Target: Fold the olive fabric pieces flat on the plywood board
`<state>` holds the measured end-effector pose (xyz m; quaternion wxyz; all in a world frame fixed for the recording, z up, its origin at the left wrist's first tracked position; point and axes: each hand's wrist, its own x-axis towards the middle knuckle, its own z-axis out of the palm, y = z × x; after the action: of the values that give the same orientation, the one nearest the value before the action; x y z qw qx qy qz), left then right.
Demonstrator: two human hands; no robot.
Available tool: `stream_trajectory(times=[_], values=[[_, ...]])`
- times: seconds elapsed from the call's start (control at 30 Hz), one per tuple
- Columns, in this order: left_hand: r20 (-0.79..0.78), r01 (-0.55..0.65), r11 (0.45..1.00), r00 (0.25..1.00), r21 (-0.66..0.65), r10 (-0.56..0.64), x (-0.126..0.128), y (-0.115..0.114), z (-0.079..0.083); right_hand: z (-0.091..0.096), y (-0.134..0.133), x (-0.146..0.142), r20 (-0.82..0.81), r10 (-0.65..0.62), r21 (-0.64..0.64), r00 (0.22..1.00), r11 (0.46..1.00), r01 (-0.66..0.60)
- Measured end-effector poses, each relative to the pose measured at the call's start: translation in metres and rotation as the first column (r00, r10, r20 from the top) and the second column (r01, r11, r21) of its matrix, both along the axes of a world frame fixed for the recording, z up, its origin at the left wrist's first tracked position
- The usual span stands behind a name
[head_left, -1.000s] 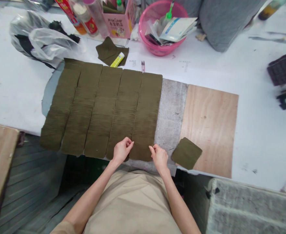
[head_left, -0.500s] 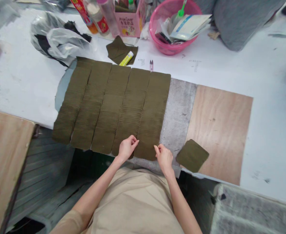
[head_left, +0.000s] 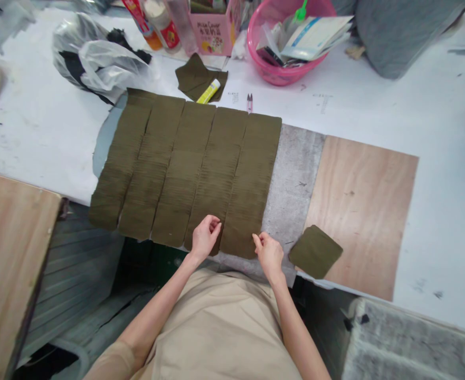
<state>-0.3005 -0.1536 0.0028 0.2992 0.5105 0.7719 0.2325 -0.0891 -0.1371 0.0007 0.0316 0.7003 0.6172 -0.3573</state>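
Several dark olive fabric pieces (head_left: 172,174) lie side by side in overlapping rows on the table, their edges nearly meeting. My left hand (head_left: 206,236) is over the lower part of the rightmost column's left seam, fingers pinched together; whatever is between the fingertips is too small to make out. At the lower right edge of that column, my right hand (head_left: 269,254) has its fingers closed on the border of the bottom fabric piece (head_left: 238,240). A loose olive square (head_left: 316,252) rests to the right of my right hand, partly on a plywood board (head_left: 362,211).
Beneath the fabric is a grey board (head_left: 295,169). Behind it lie a yellow glue stick (head_left: 208,92), olive scraps (head_left: 195,74) and two small pens (head_left: 249,103). A pink basin (head_left: 283,75), a pink box (head_left: 214,34) and a plastic bag (head_left: 105,66) stand farther back.
My left hand has shifted slightly up and left, off the seam. My right hand stays at the fabric's edge. The whole view has moved a little.
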Motion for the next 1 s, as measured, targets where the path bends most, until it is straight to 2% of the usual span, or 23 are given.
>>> stream_trajectory(times=[0.13, 0.2, 0.3, 0.4, 0.5, 0.67, 0.83, 1.0], values=[[-0.063, 0.003, 0.993, 0.998, 0.115, 0.005, -0.005, 0.0, -0.002, 0.0, 0.001, 0.0, -0.014, -0.016, -0.02, 1.0, 1.0, 0.016], [-0.131, 0.053, 0.986, 0.991, 0.158, -0.032, -0.005, -0.002, -0.002, 0.001, 0.002, 0.0, -0.02, -0.023, -0.033, 1.0, 0.999, 0.022], [-0.258, 0.223, 0.953, 0.952, 0.205, -0.168, -0.003, -0.007, -0.004, 0.001, 0.002, -0.001, -0.018, -0.028, -0.041, 0.999, 0.999, 0.027], [-0.361, 0.426, 0.88, 0.87, 0.21, -0.335, 0.002, -0.013, -0.009, 0.002, 0.002, 0.0, -0.027, -0.029, -0.041, 0.999, 0.999, 0.028], [-0.423, 0.546, 0.82, 0.792, 0.169, -0.44, 0.007, -0.017, -0.018, 0.002, 0.002, 0.0, -0.035, -0.027, -0.033, 0.999, 0.999, 0.026], [-0.511, 0.585, 0.794, 0.74, 0.166, -0.438, 0.01, -0.023, -0.032, 0.004, 0.001, -0.002, 0.007, -0.006, -0.008, 1.0, 1.0, 0.006], [-0.547, 0.589, 0.792, 0.722, 0.163, -0.424, 0.011, -0.025, -0.037, 0.011, -0.001, -0.005, 0.121, 0.022, 0.063, 0.992, 0.998, -0.03], [-0.55, 0.59, 0.792, 0.719, 0.159, -0.425, 0.012, -0.026, -0.039, 0.012, 0.009, 0.002, -0.015, -0.03, 0.181, 0.999, 0.983, 0.032]])
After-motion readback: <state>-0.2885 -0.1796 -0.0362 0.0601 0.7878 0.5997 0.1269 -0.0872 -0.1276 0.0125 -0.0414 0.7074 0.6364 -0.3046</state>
